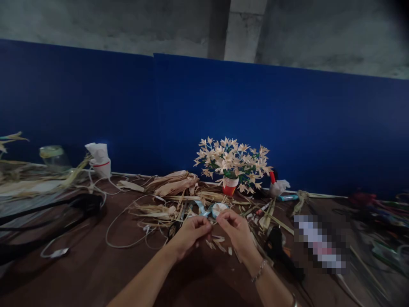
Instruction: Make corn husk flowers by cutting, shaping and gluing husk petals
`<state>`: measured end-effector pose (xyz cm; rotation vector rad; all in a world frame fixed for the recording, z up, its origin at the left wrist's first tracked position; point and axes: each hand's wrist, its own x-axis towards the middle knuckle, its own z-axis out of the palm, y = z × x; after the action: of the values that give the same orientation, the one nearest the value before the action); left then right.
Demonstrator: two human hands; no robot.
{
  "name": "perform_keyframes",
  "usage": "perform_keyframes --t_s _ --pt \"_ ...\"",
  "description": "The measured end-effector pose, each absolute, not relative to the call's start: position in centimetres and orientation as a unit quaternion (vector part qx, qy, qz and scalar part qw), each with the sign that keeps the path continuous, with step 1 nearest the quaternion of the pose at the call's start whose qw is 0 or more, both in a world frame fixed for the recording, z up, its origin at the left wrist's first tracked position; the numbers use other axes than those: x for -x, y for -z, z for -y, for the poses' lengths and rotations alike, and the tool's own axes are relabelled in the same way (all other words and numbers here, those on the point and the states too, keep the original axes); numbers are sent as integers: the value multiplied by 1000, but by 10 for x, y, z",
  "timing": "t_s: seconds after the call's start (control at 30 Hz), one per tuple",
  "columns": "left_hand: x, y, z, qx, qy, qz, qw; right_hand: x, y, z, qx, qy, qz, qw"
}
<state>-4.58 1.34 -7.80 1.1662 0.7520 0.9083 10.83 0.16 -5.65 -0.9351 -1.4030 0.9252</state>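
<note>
My left hand is closed in a pinch above the table, thumb against the fingers. Facing it, my right hand is pinched too, with its fingertips a short way from the left ones. Something thin seems to span the gap between them, too small to make out. Just behind the fingers lies a roll of light blue ribbon or tape, partly covered by my right hand. Below the hands, small pale husk pieces are scattered on the brown table.
Dried corn husks are heaped behind my hands. A red-and-white pot holds pale husk-like flowers before the blue partition. A black tool lies right; white cables, a white cup and a glass jar stand or lie left.
</note>
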Motion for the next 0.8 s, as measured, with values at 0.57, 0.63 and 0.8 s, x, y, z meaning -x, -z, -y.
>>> perform_keyframes --t_s 0.57,0.63,0.8 --pt "37 83 -6 -471 -367 -369 712 -113 72 14 439 -168 609 639" --pt "34 84 -4 -440 -386 -362 726 -108 71 21 407 -139 698 572" --pt "37 92 -8 -453 -409 -382 694 -102 67 30 362 -100 808 455"
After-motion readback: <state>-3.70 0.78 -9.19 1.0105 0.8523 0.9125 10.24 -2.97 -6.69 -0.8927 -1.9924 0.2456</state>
